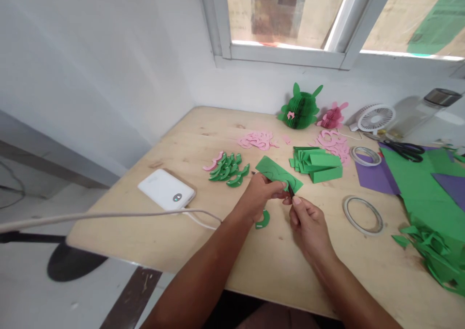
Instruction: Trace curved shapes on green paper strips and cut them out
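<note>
My left hand (264,192) is closed on a green paper rectangle (271,166) marked with dark curved lines, holding it just above the table. At the paper's near right edge, my right hand (308,220) pinches a slim dark tool (291,191); its kind is mostly hidden by the fingers. Beneath my left wrist lies a curved green paper cutout (263,219). Beyond that hand are several overlapping green cutouts (228,168) with pale strips, along with a pink cutout (214,162). Folded green paper pieces (317,162) are stacked just past the held sheet.
A white power bank (166,189) with a cable (145,214) sits left. Pink cutouts (257,140), green (303,108) and pink (332,117) paper figures and a fan (376,118) stand behind. Tape rolls (347,217), black scissors (405,150) and green scraps (436,251) lie right.
</note>
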The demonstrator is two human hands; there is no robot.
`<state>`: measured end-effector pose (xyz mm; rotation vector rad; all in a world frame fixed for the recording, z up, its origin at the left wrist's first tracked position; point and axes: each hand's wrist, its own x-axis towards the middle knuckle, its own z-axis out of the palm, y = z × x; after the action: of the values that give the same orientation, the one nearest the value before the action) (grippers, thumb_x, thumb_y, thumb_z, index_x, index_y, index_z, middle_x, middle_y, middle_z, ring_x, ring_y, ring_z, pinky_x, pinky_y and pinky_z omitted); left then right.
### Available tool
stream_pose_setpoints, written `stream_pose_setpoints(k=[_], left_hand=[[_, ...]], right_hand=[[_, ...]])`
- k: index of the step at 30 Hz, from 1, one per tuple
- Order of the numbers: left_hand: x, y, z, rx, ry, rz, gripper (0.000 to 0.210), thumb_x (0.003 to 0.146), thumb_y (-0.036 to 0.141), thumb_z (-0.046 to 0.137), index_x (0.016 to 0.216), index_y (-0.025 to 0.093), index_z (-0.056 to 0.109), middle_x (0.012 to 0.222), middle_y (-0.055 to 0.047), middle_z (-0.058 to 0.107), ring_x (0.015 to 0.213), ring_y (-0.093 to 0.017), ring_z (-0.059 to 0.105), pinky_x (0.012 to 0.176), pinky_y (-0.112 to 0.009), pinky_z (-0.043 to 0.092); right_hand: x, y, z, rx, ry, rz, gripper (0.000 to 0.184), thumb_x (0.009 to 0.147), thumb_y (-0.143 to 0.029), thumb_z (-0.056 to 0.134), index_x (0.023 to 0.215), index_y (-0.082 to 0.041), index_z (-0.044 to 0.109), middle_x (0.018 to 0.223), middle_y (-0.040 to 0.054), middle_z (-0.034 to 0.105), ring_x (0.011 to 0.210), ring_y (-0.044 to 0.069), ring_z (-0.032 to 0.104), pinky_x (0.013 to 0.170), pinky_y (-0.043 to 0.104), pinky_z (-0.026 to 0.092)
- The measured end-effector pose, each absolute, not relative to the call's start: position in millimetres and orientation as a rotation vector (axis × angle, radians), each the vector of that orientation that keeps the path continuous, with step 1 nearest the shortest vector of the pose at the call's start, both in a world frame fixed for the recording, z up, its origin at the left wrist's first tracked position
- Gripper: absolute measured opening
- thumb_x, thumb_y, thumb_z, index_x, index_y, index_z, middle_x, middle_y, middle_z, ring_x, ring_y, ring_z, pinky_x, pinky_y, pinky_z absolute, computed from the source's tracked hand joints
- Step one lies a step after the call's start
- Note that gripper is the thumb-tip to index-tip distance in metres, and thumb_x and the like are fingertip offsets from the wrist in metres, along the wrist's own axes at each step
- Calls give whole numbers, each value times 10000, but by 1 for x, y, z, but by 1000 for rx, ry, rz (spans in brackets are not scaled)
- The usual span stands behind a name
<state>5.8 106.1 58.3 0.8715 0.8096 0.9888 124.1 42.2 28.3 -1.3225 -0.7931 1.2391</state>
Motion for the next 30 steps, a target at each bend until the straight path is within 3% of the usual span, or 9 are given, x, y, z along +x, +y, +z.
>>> stream_pose_setpoints(k=[12, 30], left_hand=[[1, 107, 61, 948, 782, 946, 179, 604, 279, 729, 688, 132, 671, 698, -37, 660, 674, -158, 594, 735, -339, 519], [-7, 113, 58, 983, 746, 886, 189, 597, 270, 731, 721, 135, 683, 731, -37, 660, 680, -155, 585, 734, -336, 511]], right_hand=[[124, 41, 38, -1293, -715, 1370, 525, 632, -672, 741, 718, -171, 608, 444, -91, 366, 410, 53, 217, 417, 230, 114], [126, 40, 36, -1261, -758, 1415, 485, 687, -636, 728, 714, -164, 616, 440, -92, 351, 400, 45, 215, 404, 218, 113]])
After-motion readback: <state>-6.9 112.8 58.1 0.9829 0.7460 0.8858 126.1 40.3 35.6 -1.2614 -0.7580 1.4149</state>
